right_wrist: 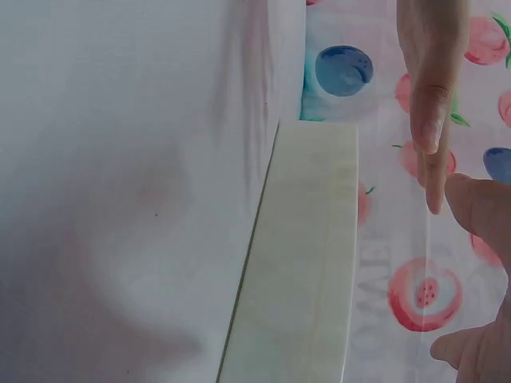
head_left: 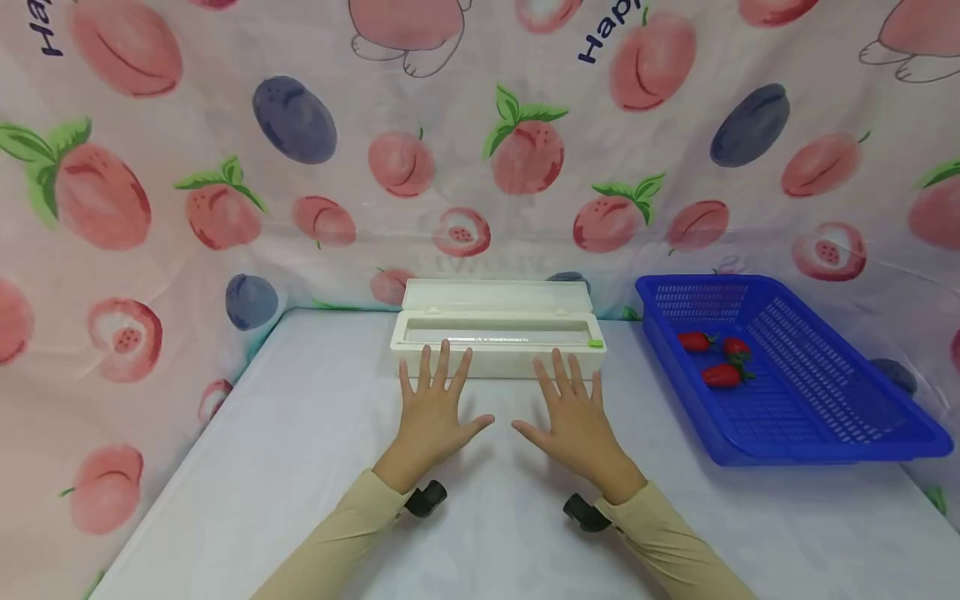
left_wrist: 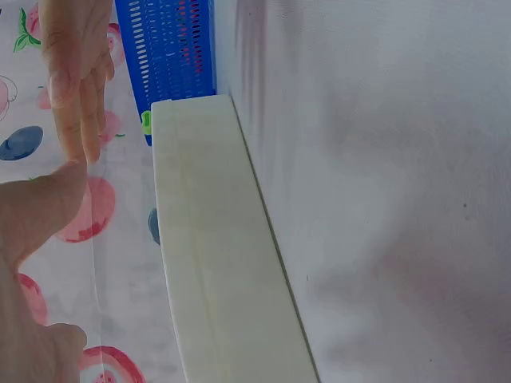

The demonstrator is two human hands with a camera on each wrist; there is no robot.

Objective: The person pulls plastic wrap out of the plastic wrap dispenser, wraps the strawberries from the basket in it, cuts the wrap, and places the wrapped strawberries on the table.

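Observation:
Spread fingers and thumb mark my left hand (head_left: 433,423), held palm down over the white table in the head view. My right hand (head_left: 576,425) mirrors it, fingers spread too, with nothing in it. Both sets of fingertips overlap the front of a long white cling film dispenser (head_left: 498,365) in that view. Its lid (head_left: 497,296) stands raised at the back, and a green slider (head_left: 596,343) sits at the right end. The dispenser's plain front (left_wrist: 215,239) shows in the left wrist view, and its front (right_wrist: 307,239) also fills the middle of the right wrist view.
A blue plastic basket (head_left: 817,450) stands on the right of the table (head_left: 315,400). Three red strawberries, one of them a front strawberry (head_left: 722,376), lie inside near its left wall. Behind the table hangs a fruit-print cloth (head_left: 330,275). Each wrist carries a small black camera.

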